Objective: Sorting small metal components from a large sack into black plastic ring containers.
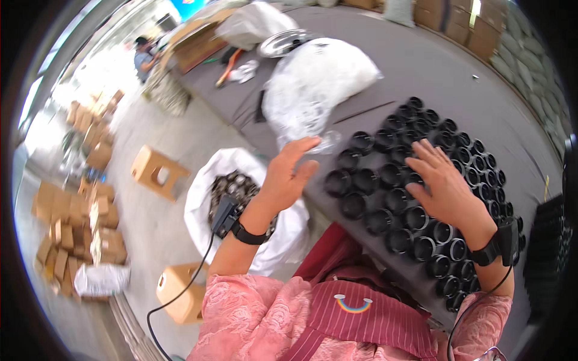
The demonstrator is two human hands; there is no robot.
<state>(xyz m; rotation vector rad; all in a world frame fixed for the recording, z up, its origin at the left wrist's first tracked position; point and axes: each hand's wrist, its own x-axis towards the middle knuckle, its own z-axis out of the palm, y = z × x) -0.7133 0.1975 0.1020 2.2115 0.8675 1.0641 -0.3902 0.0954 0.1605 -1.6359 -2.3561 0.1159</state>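
My left hand (pixel 290 173) is raised between the white sack and the table, thumb and fingers apart, with nothing visible in it. Just beyond its fingertips lies a clear plastic piece (pixel 328 143), beside a large clear bag (pixel 322 75) of pale contents. My right hand (pixel 444 185), fingers outstretched, hovers over or rests on a dense group of round black cups (pixel 397 201); contact cannot be made out. The cups stand in close rows, their open rims facing up. Below my left forearm, the white sack (pixel 201 198) holds many small dark metallic pieces (pixel 232 189).
A thin dark rod (pixel 364 112) lies on the grey table (pixel 433 66). Farther back are a metal dish (pixel 286 43), an orange-handled tool (pixel 227 67) and a cardboard box (pixel 195 45). Stools (pixel 158 171) and piled cartons (pixel 66 240) stand left. Another person (pixel 144 59) is far off.
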